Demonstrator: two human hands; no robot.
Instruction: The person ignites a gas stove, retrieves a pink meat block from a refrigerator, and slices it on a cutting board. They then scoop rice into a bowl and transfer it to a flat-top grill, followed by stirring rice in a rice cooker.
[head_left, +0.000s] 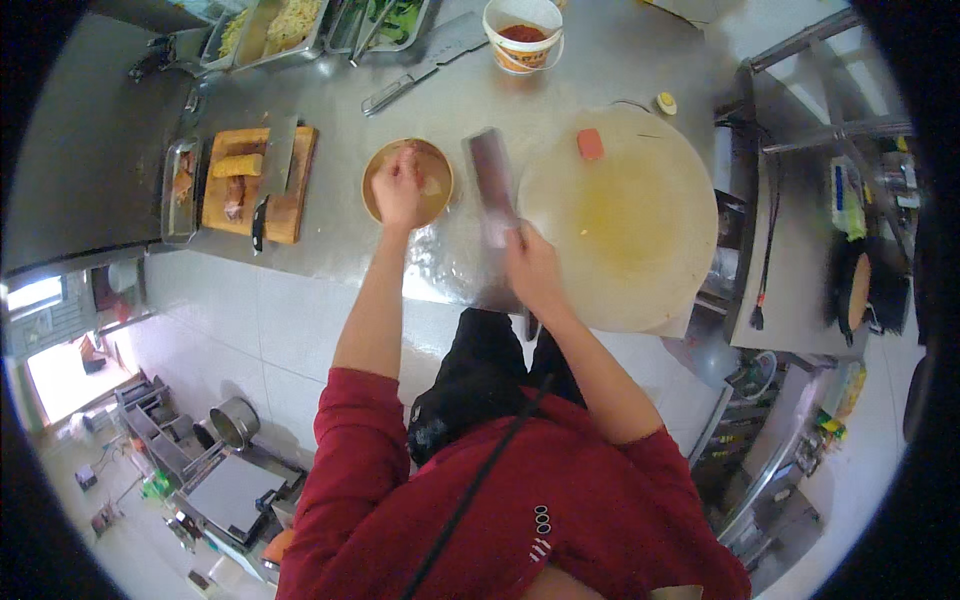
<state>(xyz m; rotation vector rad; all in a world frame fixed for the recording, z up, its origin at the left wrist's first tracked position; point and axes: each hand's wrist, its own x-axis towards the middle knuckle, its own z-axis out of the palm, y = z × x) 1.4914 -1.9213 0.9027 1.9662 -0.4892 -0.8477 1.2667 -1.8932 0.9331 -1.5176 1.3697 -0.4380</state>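
Note:
My left hand (397, 191) is over a round bowl (448, 206), its fingers bunched and blurred inside the rim. Whether they hold anything I cannot tell; pale bits show in the bowl beside them. My right hand (534, 271) grips a cleaver (491, 176), whose broad blade is blurred and points away from me, between the bowl and a large round chopping board (652, 277). On that board lie a small reddish block of food (590, 144) and a tiny pale crumb (583, 232). A yellowish wet patch stains its middle.
At left, a wooden board (296, 217) carries a yellow block (238, 166), browned meat (235, 199) and a knife (279, 161). A white bucket (523, 60) of red powder, a broad-bladed metal tool (424, 67) and trays of food (289, 30) stand farther back. A dark handle (532, 327) overhangs the front edge.

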